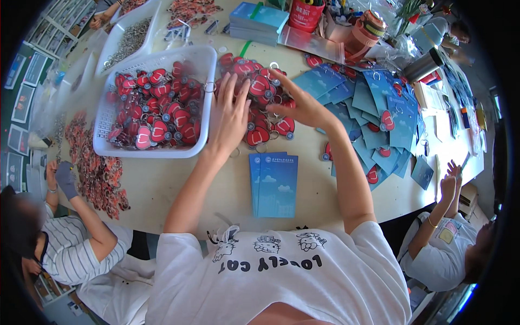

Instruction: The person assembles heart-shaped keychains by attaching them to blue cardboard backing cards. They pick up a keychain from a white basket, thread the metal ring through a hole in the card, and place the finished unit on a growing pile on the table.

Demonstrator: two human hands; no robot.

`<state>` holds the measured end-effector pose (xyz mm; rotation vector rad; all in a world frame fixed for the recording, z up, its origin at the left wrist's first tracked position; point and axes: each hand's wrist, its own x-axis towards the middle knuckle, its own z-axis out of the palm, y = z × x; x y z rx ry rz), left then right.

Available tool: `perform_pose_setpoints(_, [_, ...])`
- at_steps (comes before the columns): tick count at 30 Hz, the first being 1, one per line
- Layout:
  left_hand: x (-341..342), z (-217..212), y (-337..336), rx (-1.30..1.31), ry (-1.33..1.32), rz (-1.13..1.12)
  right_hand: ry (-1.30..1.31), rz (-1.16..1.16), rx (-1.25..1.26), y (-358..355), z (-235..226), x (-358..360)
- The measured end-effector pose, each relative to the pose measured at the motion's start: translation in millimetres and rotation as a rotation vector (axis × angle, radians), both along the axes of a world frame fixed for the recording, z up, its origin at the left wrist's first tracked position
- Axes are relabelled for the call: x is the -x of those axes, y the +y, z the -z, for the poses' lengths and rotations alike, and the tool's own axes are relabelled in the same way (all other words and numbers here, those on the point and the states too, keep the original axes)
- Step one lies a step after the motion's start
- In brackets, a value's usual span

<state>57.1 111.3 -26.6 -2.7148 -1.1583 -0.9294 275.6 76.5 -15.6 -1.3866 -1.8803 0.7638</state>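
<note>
1. Keychains (260, 92), red heart-shaped ones with metal rings, lie in a loose pile on the worktop (162, 184) at about 12 o'clock from the person, just right of a white basket (200, 65) that holds many more of the same.
2. Left hand (228, 116) rests flat on the near-left part of the pile, fingers spread and pointing toward 12 o'clock, palm down on the charms.
3. Right hand (298, 103) comes in from 2 o'clock, fingers drawn together and dipped into the pile; it looks to be pinching a keychain or its ring, though the exact grip is hidden by the fingers.
4. Blue cards (273, 184) sit in a small stack at 6 o'clock of the pile, close to the person's body; more blue cards (379, 103), some already carrying a red charm, fan out toward 3 o'clock.
5. Risk, as I judge it: the rings may be tangled, so lifting one keychain could drag others along and scatter them across the worktop or over its near edge.
6. A second risk: the spread left hand pressing on the pile could push charms against the basket wall or under the near card stack, mixing sorted and unsorted pieces.
</note>
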Motion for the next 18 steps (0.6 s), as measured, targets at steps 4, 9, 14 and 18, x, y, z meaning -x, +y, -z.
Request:
perform_pose_setpoints(4, [10.0,2.0,-2.4,-0.005,-0.042,0.033,-0.005,0.056,0.098,-15.4,-10.2,-7.0])
perform_pose_setpoints(9, [11.6,2.7,-5.7,-0.038,0.048,-0.057,-0.054,0.188,-0.04,-54.7,-29.3,3.8])
perform_pose_setpoints(14, [11.6,2.6,-8.7,0.022,0.106,-0.042,-0.141,0.172,-0.175,-86.1,-14.0,13.1])
perform_pose_setpoints(18, [16.2,-5.5,-9.8,0.052,0.074,0.011,-0.309,0.17,-0.265,-87.3,-1.1,15.2])
